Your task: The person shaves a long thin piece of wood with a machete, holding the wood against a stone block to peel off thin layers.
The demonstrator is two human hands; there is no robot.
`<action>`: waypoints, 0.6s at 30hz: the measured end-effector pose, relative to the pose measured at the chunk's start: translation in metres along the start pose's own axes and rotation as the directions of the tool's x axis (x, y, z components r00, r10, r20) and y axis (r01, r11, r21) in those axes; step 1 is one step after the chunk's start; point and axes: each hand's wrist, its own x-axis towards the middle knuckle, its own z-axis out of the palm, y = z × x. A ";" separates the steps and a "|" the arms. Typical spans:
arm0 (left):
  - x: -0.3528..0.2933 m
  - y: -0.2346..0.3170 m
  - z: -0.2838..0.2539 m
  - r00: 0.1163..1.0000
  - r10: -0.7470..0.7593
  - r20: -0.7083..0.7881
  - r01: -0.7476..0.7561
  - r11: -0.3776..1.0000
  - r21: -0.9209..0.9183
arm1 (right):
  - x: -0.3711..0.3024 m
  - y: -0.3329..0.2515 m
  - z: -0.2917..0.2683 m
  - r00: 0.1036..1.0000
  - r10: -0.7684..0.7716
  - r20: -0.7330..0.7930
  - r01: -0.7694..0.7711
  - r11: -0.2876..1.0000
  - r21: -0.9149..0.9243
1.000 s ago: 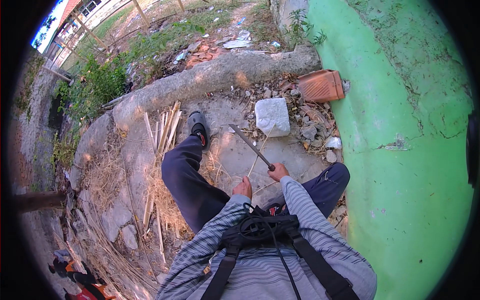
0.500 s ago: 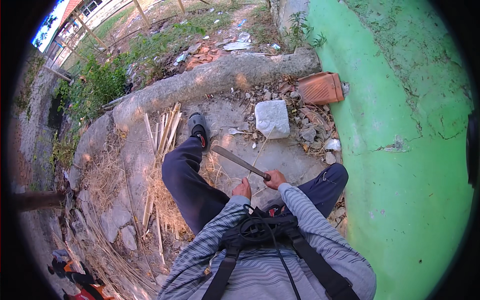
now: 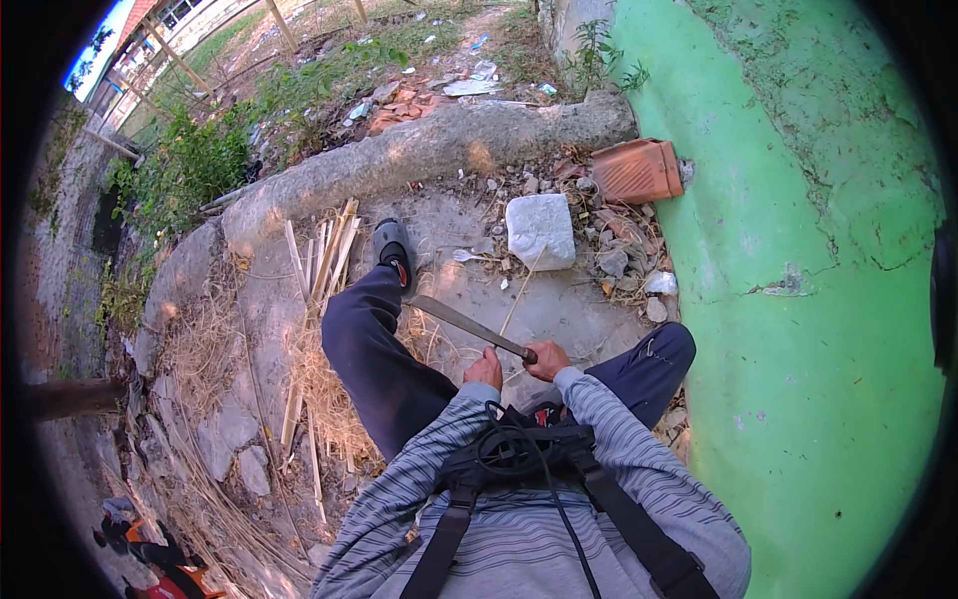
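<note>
My right hand [image 3: 546, 361] is closed round the handle of a machete [image 3: 462, 321]. Its long dark blade slants up and left across the front of my body, toward my left shin. Close beside it, my left hand [image 3: 484, 370] is closed on a thin pale bamboo strip [image 3: 515, 303]. That strip runs up from the hand, passes behind the blade and ends against a white block [image 3: 541, 232] on the ground ahead. Where the strip meets the blade is too small to tell whether they touch. The fingertips of both hands are partly hidden.
Split bamboo slats [image 3: 325, 258] and a heap of pale shavings [image 3: 334, 384] lie left of my left leg. An orange clay tile [image 3: 637, 170] leans by the green wall [image 3: 798, 369] on the right, above rubble [image 3: 614, 262]. A low concrete kerb [image 3: 399, 155] curves across the far side.
The machete has shifted a little left and down, its tip now nearer my left shin. My left hand has risen slightly with the bamboo strip in it.
</note>
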 end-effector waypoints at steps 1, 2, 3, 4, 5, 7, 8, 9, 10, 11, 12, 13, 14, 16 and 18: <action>0.001 -0.002 0.000 1.000 -0.001 0.000 0.001 1.000 0.005 | 0.003 0.002 0.000 1.000 0.012 -0.010 -0.012 1.000 0.007; 0.001 -0.005 0.002 1.000 -0.004 -0.001 0.004 1.000 0.008 | 0.006 0.005 0.000 1.000 0.022 -0.018 -0.022 1.000 0.014; 0.003 -0.002 0.001 1.000 0.006 -0.003 -0.006 1.000 0.012 | 0.010 0.013 0.000 0.996 0.068 -0.062 -0.066 0.997 0.030; 0.004 0.001 0.000 1.000 0.016 -0.004 -0.016 1.000 0.013 | 0.014 0.021 0.000 0.988 0.114 -0.105 -0.110 0.993 0.048; 0.004 0.000 0.000 1.000 0.014 -0.002 -0.014 1.000 0.015 | 0.018 0.019 -0.001 0.978 0.155 -0.137 -0.146 0.987 0.070; 0.002 0.000 0.001 1.000 0.005 0.000 -0.005 1.000 0.018 | 0.022 0.017 -0.004 0.966 0.232 -0.110 -0.220 0.969 0.116; 0.002 0.000 0.000 1.000 0.000 0.001 0.000 1.000 0.017 | 0.023 0.017 -0.005 0.957 0.272 -0.098 -0.257 0.956 0.137; 0.002 0.002 -0.001 1.000 -0.005 0.002 0.005 1.000 0.017 | 0.023 0.016 -0.006 0.973 0.219 -0.072 -0.209 0.970 0.121; 0.003 0.003 -0.001 1.000 0.002 -0.003 -0.002 1.000 0.021 | 0.020 0.015 -0.006 0.985 0.165 -0.045 -0.160 0.981 0.106; 0.003 0.001 0.000 1.000 0.000 -0.007 0.000 1.000 0.026 | 0.018 0.010 -0.004 0.994 0.107 -0.010 -0.106 0.990 0.094; 0.002 -0.002 0.001 1.000 -0.003 -0.011 0.003 1.000 0.030 | 0.015 0.006 -0.003 0.997 0.075 0.016 -0.076 0.994 0.079; 0.003 -0.004 0.002 1.000 -0.006 -0.013 0.006 1.000 0.030 | 0.011 0.002 -0.002 0.998 0.042 0.043 -0.044 0.997 0.064; 0.003 -0.004 0.004 1.000 -0.004 -0.016 0.005 1.000 0.030 | 0.008 0.001 -0.001 0.998 0.011 0.066 -0.015 0.999 0.050; 0.002 -0.007 0.007 1.000 -0.008 -0.016 0.008 1.000 0.029 | 0.016 0.000 -0.003 0.998 0.062 0.032 -0.063 0.997 0.032; 0.002 -0.004 0.003 1.000 0.000 -0.013 0.001 1.000 0.024 | 0.028 0.006 -0.007 0.986 0.162 -0.026 -0.161 0.986 0.039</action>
